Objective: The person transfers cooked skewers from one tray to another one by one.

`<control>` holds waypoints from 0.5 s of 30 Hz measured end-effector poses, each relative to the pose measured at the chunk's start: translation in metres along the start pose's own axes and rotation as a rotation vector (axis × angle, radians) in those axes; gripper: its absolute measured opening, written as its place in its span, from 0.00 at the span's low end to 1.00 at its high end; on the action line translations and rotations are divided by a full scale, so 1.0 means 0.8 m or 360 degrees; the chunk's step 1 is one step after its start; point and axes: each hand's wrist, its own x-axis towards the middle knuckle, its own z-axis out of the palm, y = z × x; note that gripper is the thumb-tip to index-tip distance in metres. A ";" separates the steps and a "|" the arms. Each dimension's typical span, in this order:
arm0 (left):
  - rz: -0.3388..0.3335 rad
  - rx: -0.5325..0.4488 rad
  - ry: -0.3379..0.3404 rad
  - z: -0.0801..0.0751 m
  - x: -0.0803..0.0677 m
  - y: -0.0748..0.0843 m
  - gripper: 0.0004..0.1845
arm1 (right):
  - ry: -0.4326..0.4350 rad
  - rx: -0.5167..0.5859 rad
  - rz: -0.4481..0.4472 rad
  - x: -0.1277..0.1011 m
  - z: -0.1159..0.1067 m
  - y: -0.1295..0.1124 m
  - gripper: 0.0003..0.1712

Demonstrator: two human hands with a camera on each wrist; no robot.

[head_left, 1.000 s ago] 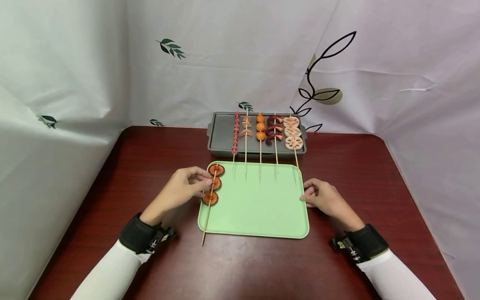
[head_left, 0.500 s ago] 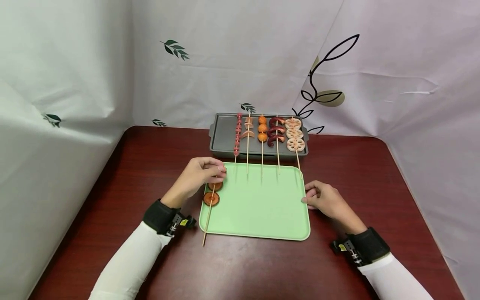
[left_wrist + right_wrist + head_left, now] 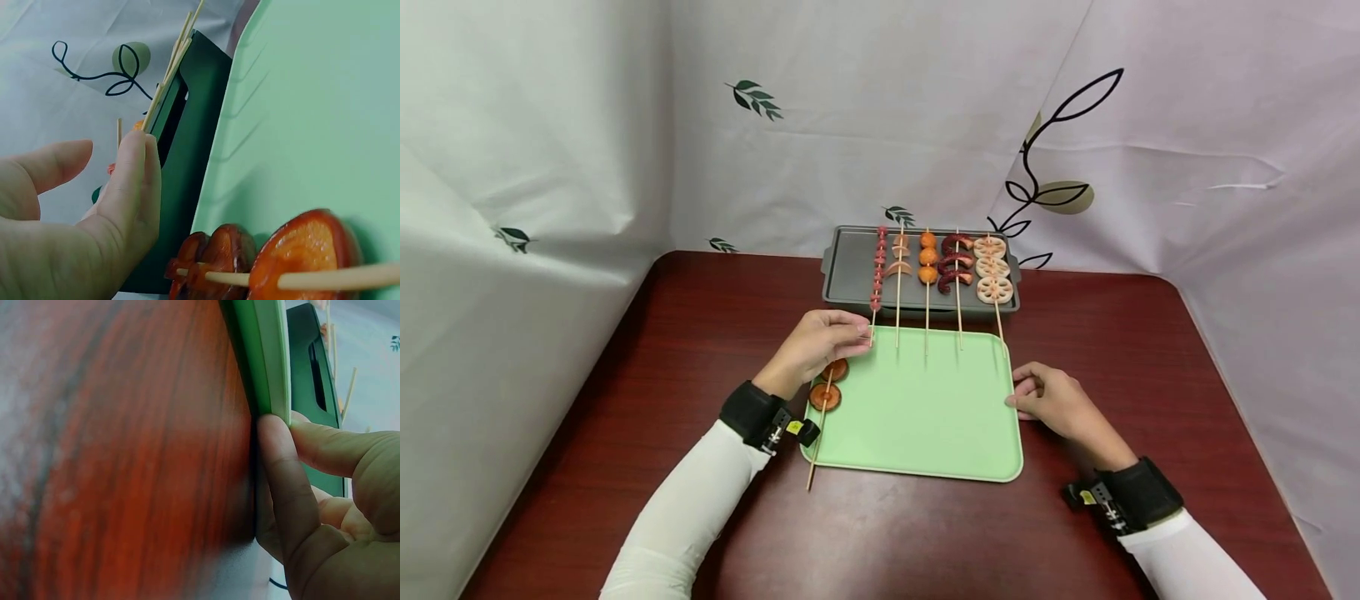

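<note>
1. While the left hand hovers over the far left corner of the green tray, its fingers are curled together and reach the near end of the leftmost skewer on the grey baking pan; whether they actually pinch that stick cannot be told.
2. Just under that hand lies a skewer of orange slices, resting along the tray's left edge with its bare stick reaching past the near rim onto the dark red worktop.
3. At the tray's right edge, the right hand rests on the worktop, its fingers curled and pressed against the rim.
4. Five loaded skewers lie side by side in the pan beyond the tray, their sticks pointing over the tray's far edge; the rightmost carries lotus root slices.
5. Both forearms wear white sleeves and black wrist straps.
6. A pale cloth with leaf prints hangs behind the worktop.
</note>
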 end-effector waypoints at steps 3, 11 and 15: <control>-0.0012 -0.0056 -0.0031 0.001 0.005 -0.003 0.16 | 0.0002 -0.0005 0.0001 -0.002 -0.001 0.000 0.24; -0.0025 -0.0154 -0.0046 0.005 0.011 -0.006 0.15 | 0.0016 -0.0009 0.0018 -0.004 -0.001 0.001 0.24; -0.0034 -0.0153 -0.0034 0.004 0.012 -0.005 0.15 | 0.0013 -0.0009 0.0012 -0.001 0.001 -0.001 0.24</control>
